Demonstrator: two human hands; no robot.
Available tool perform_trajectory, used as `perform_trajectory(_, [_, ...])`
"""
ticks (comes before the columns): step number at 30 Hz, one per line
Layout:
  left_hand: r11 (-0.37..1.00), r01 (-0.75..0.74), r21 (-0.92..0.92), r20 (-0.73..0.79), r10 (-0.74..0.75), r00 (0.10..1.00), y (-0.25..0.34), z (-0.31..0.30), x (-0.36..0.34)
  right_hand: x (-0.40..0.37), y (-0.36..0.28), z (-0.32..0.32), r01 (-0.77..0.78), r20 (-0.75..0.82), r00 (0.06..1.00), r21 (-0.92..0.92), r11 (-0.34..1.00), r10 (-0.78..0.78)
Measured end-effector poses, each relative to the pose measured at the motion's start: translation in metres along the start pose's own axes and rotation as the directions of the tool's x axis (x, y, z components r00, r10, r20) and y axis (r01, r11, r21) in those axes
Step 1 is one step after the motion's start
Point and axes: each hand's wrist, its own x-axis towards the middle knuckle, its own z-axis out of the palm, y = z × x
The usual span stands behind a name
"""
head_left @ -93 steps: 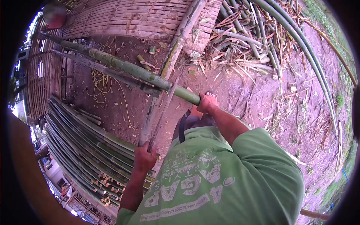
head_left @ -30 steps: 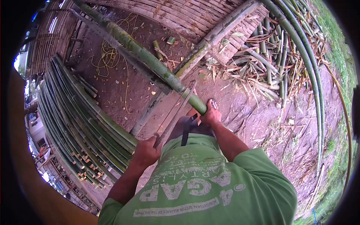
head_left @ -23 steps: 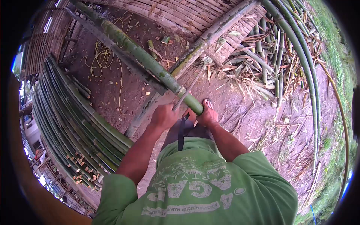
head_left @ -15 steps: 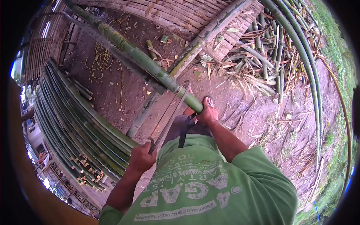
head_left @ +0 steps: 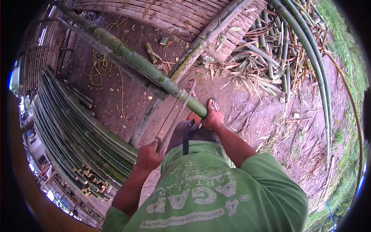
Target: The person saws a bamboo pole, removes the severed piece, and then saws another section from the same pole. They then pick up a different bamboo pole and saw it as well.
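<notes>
My left hand [head_left: 149, 155] is closed around the handle of a hacksaw [head_left: 176, 120], a slim metal frame with a thin blade. The saw lies across a long green bamboo pole [head_left: 143, 65], near its close end, with the far tip of the frame beyond the pole. Wrapped over that close end, my right hand [head_left: 212, 118] grips the pole. The cut itself is too small to make out. Under the pole, the end of a darker support pole [head_left: 127, 69] meets a slanting beam [head_left: 189, 58]. My foot [head_left: 212, 104] shows just past the right hand.
Long bamboo poles [head_left: 85, 131] lie stacked at left. A slatted bamboo platform [head_left: 166, 17] stands ahead. Cut bamboo pieces [head_left: 284, 58] and scraps are heaped at right, beside bent long poles [head_left: 313, 54]. Yellow cord [head_left: 101, 65] lies on the dirt.
My left hand and the saw have moved slightly forward across the bamboo pole. The right hand keeps its grip on the end. The whole view has shifted a little.
</notes>
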Motion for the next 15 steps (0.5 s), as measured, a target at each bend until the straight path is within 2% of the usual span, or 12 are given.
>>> perform_trajectory(1, [0.999,-0.03,0.038,0.009,0.03,1.0,-0.009,0.025,0.041,0.003,0.003,0.011,0.029,-0.073,0.997,-0.04,0.999,-0.032])
perform_trajectory(3, [0.994,-0.082,0.074,-0.016,0.084,0.996,0.001,0.066,0.133,0.002,0.006,0.009,0.036,-0.059,0.998,-0.03,0.999,-0.037])
perform_trajectory(4, [0.992,-0.098,0.081,-0.037,0.101,0.994,0.008,0.073,0.145,-0.009,0.0,-0.004,0.01,0.041,0.999,0.032,0.999,-0.012])
perform_trajectory(7, [0.998,0.016,0.057,0.088,-0.021,0.996,0.015,0.03,0.077,-0.002,-0.01,-0.036,-0.04,0.153,0.988,0.093,0.995,0.025])
perform_trajectory(8, [0.997,-0.006,0.08,0.064,0.001,0.998,0.004,0.013,0.029,-0.007,-0.015,-0.047,-0.057,0.239,0.971,0.115,0.992,0.028])
perform_trajectory(9, [0.995,-0.028,0.101,0.047,0.023,0.999,-0.004,-0.004,-0.014,-0.006,-0.01,-0.036,-0.065,0.253,0.967,0.112,0.992,0.035])
perform_trajectory(10, [0.993,-0.023,0.117,0.064,0.016,0.998,-0.004,-0.014,-0.023,-0.004,-0.006,-0.025,-0.074,0.268,0.963,0.11,0.991,0.042])
perform_trajectory(12, [0.992,0.001,0.126,0.088,-0.012,0.996,-0.001,-0.02,-0.031,-0.007,0.0,-0.004,0.018,-0.008,1.0,0.072,0.997,-0.018])
perform_trajectory(14, [0.994,-0.09,0.055,-0.006,0.091,0.996,-0.022,0.025,0.043,-0.005,0.0,-0.004,0.035,-0.088,0.996,0.073,0.997,-0.029])
perform_trajectory(15, [0.996,-0.049,0.07,0.003,0.049,0.999,-0.028,0.057,0.09,-0.004,0.0,-0.003,0.043,-0.129,0.991,0.072,0.996,-0.034])
